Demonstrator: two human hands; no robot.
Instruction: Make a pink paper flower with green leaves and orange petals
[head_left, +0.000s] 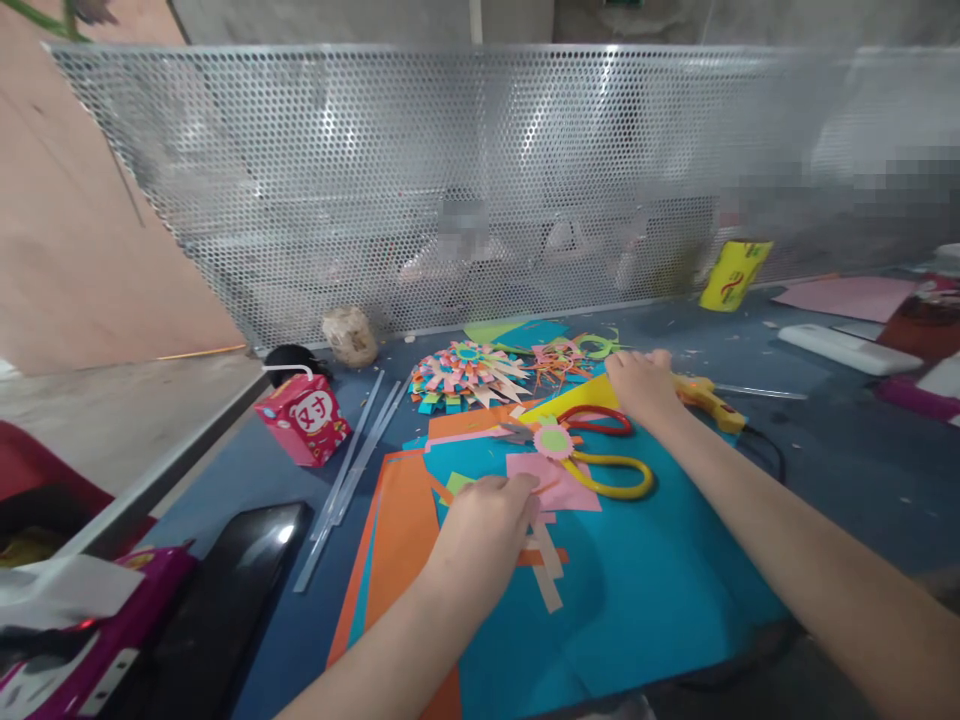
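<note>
Left hand point(487, 515): fingertips together at pink paper point(583, 496). Right hand point(641, 382): grip unclear. Best slide scissors point(609, 458) aside first.

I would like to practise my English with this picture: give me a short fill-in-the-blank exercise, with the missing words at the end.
1. The scissors have one red handle loop and one ____ loop.
2. A round pink paper piece with a ____ centre overlaps them.
3. The hand nearest to the yellow glue gun is the person's ____ hand.
4. The pink drink box stands towards the person's ____ side.

Missing words: yellow; green; right; left.
</note>
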